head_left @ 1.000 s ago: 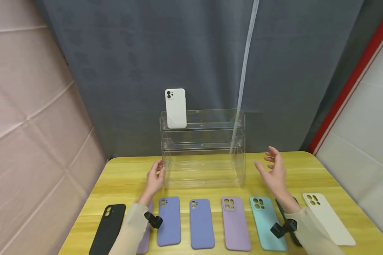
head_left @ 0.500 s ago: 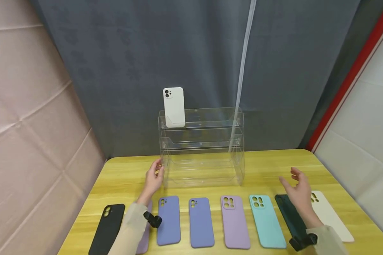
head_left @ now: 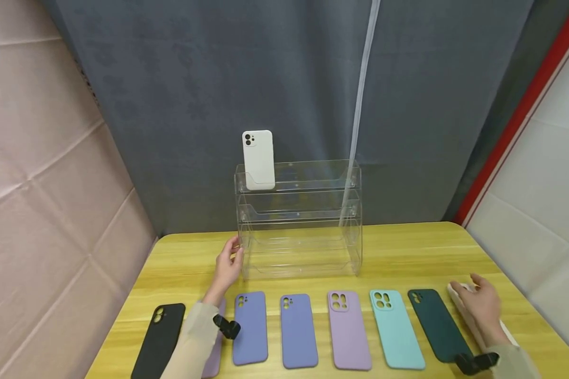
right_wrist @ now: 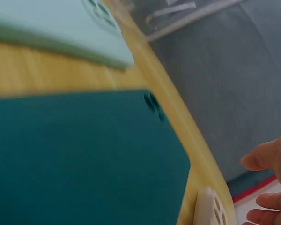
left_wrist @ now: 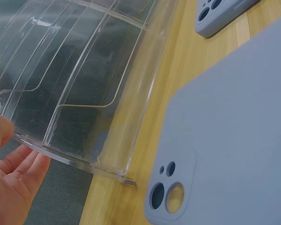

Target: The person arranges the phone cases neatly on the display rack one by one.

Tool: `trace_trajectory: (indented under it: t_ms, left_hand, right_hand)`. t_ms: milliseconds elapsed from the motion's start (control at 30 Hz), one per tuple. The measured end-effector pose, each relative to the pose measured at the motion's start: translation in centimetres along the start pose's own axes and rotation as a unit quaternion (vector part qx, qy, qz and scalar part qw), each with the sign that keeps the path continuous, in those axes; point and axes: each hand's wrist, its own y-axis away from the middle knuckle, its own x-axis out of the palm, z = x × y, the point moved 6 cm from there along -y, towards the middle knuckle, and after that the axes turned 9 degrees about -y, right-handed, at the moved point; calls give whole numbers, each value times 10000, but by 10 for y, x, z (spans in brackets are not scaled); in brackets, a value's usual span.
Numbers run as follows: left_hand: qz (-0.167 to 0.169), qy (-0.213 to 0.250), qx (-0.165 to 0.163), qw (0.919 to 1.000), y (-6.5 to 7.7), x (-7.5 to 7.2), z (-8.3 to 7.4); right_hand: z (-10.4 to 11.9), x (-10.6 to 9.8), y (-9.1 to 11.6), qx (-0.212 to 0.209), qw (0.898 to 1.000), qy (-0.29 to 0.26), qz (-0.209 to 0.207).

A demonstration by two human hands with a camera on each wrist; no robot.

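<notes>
Gray curtain [head_left: 194,105] backs a wood-grain desk [head_left: 398,250], on which a clear tiered display rack [head_left: 298,215] stands at far center, with a white phone case [head_left: 259,163] upright at the left of its top tier. The left hand [head_left: 227,265] rests its fingers against the rack's left side, grip relaxed; the right hand [head_left: 481,302], grip spread with thumb and fingers apart, is positioned over the cream phone case [right_wrist: 204,206] at near right, contact indeterminable. Immediately left of that case lie a dark green phone case [head_left: 438,325] and a turquoise phone case [head_left: 398,331].
</notes>
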Motion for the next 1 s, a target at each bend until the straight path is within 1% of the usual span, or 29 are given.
trace_trajectory:
  t_ms: [133, 267, 400, 467, 633, 700, 767, 867, 1000]
  left_hand:
    - [-5, 75, -37, 10000, 0, 0, -1]
    - [-6, 83, -91, 9999, 0, 0, -2]
    - [-20, 33, -119, 9999, 0, -1, -2]
    - [-45, 41, -107, 9999, 0, -2, -5]
    - [-42, 41, -49, 10000, 6, -7, -31]
    - [-10, -45, -33, 10000, 8, -10, -42]
    - [8, -92, -43, 9999, 9, -11, -45]
    - [35, -160, -19, 9999, 8, -11, -45]
    - [33, -24, -34, 10000, 5, -6, -26]
  right_hand:
    - [-15, -7, -8, 291, 9978, 591, 76]
    - [-23, -9, -13, 480, 9928, 1087, 138]
    - [-29, -9, -13, 690, 9886, 1310, 277]
    - [-30, -10, -12, 707, 9872, 1402, 286]
    - [-26, -11, -11, 534, 9829, 1740, 279]
    - [-24, -10, -11, 446, 9810, 1861, 315]
    - [-22, -10, -12, 363, 9794, 1952, 371]
    - [-20, -10, -13, 277, 9776, 2041, 436]
    - [-21, -10, -14, 243, 9764, 2083, 512]
